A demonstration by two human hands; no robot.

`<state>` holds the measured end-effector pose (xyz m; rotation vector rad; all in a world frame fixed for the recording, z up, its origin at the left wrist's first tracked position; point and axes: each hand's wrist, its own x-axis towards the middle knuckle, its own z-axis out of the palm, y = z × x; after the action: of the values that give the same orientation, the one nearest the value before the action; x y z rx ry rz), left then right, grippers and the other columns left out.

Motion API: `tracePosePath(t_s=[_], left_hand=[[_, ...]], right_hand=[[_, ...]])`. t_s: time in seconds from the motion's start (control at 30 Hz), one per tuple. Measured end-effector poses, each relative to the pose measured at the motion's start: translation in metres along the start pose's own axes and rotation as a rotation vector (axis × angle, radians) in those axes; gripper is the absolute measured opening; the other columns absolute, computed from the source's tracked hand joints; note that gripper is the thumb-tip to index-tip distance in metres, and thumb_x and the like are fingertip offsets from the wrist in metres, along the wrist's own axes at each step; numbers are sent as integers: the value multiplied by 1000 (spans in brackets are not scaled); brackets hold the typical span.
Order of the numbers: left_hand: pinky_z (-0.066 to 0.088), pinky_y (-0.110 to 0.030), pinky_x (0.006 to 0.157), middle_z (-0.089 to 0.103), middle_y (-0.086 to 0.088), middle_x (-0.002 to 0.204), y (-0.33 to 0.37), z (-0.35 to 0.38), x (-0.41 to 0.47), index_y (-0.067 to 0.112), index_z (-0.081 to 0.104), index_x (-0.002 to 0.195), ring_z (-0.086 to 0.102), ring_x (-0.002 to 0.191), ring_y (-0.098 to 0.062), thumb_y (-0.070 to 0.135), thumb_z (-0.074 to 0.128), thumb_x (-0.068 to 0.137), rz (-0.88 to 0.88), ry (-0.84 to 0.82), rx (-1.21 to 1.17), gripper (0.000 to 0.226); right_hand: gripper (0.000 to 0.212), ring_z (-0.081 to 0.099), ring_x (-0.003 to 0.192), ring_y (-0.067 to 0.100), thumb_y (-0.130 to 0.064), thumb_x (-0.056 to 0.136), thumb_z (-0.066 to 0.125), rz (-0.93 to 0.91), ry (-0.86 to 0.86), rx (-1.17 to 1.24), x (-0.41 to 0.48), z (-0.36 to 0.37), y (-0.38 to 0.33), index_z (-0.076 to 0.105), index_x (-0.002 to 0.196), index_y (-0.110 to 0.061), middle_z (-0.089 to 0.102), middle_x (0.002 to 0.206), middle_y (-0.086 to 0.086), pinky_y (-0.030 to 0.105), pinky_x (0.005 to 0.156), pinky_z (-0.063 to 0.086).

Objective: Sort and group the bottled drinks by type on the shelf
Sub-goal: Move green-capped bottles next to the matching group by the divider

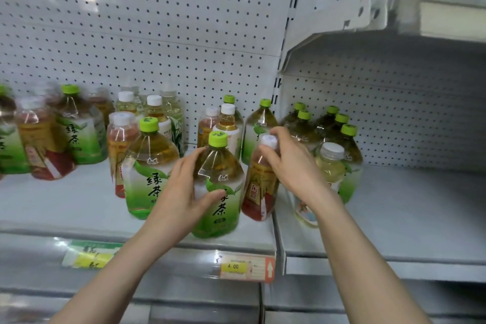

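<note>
Your left hand (181, 197) wraps its grip round the near green tea bottle (223, 173) on the shelf (65, 205) while your right hand (292, 166) pinches the red-label bottle (260, 184) by its cap, likely to separate the 2 types.

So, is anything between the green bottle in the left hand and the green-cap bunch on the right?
Yes: the red-label bottle, held by the right hand, stands between them, and a pale white-capped bottle stands in front of the bunch.

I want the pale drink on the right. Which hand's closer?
Right hand: beside the pale drink, gripping a red-label bottle. Left hand: farther left, holding a green tea bottle.
</note>
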<state>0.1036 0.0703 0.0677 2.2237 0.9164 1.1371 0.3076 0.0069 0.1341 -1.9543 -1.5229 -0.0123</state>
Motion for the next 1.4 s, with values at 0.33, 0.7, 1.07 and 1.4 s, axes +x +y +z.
tracePosePath(t_s=[0.33,0.7,1.07,1.4], left_hand=[[37,-31,107,46,15,136,3,4,8,26,33,147,43,125,-5,62,60,69,58,8,58,91],[34,-29,110,48,1,141,28,116,90,16,38,143,43,132,-14,33,75,79,94,19,10,76],[12,-44,122,0,-16,163,7,137,106,10,0,156,3,151,-30,21,56,96,272,57,340,83],[20,-43,119,23,-27,156,16,122,115,1,30,150,17,147,-39,-8,69,74,424,114,591,86]], right_hand=[[37,56,98,11,-45,99,50,63,9,17,-31,-20,8,43,131,-28,61,119,-4,26,73,48],[31,62,96,13,-57,91,54,72,185,-69,-51,-33,27,47,111,-35,64,104,-10,37,82,56],[41,58,109,15,-55,93,54,54,177,-116,-45,-29,27,48,126,-30,63,116,-5,28,78,37],[36,51,92,10,-51,92,58,23,216,-123,-36,-23,31,50,116,-25,53,99,-11,27,76,41]])
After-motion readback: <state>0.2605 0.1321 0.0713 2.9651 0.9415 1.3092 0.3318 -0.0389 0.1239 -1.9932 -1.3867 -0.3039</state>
